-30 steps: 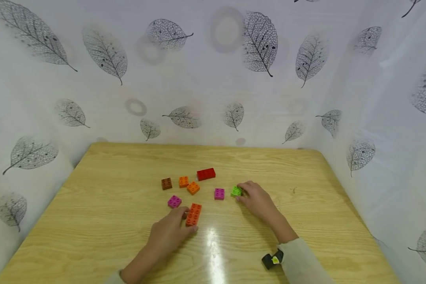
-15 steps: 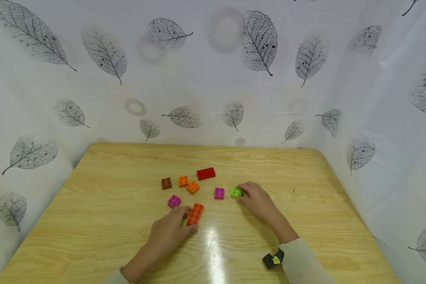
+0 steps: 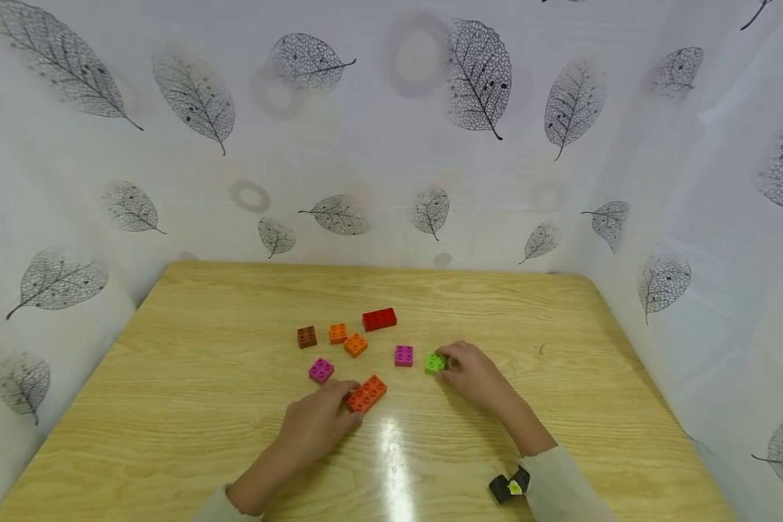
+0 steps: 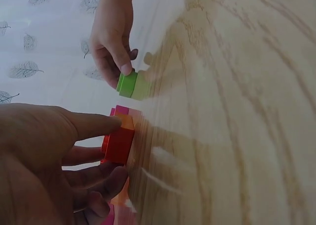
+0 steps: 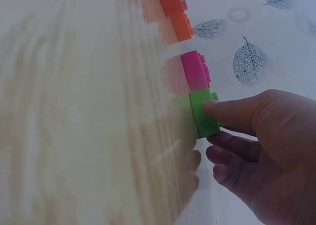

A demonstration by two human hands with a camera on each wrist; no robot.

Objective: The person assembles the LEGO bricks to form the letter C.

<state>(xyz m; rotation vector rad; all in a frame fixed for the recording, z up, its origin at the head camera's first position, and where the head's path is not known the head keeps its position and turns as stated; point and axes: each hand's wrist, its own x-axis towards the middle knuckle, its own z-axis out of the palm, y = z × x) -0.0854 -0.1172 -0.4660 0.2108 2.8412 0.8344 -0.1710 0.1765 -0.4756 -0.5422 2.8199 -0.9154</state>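
My left hand [image 3: 320, 424] pinches a long orange-red toy brick [image 3: 367, 394] between thumb and fingers, low over the table and slanting up to the right. In the left wrist view the thumb lies on the near side of this brick [image 4: 118, 141]. To the right, my right hand [image 3: 473, 373] grips a small square lime-green brick [image 3: 435, 363] by its right side. The right wrist view has the thumb on one face of the green brick [image 5: 203, 113] and fingers behind it. Left of the green brick sits a magenta brick [image 3: 404, 355]; another magenta brick [image 3: 321, 370] lies beyond the left hand.
Farther back on the wooden table [image 3: 235, 304] are a brown brick [image 3: 307, 336], two orange bricks, one [image 3: 338, 333] beside the other [image 3: 355, 345], and a long dark red brick [image 3: 380, 319]. A leaf-patterned curtain [image 3: 378, 145] surrounds the table. A black wrist device [image 3: 509, 487] is by the right sleeve.
My left hand has turned the orange-red brick clockwise and shifted it slightly right. The right hand has drawn the green brick a little nearer. The other bricks stay put.
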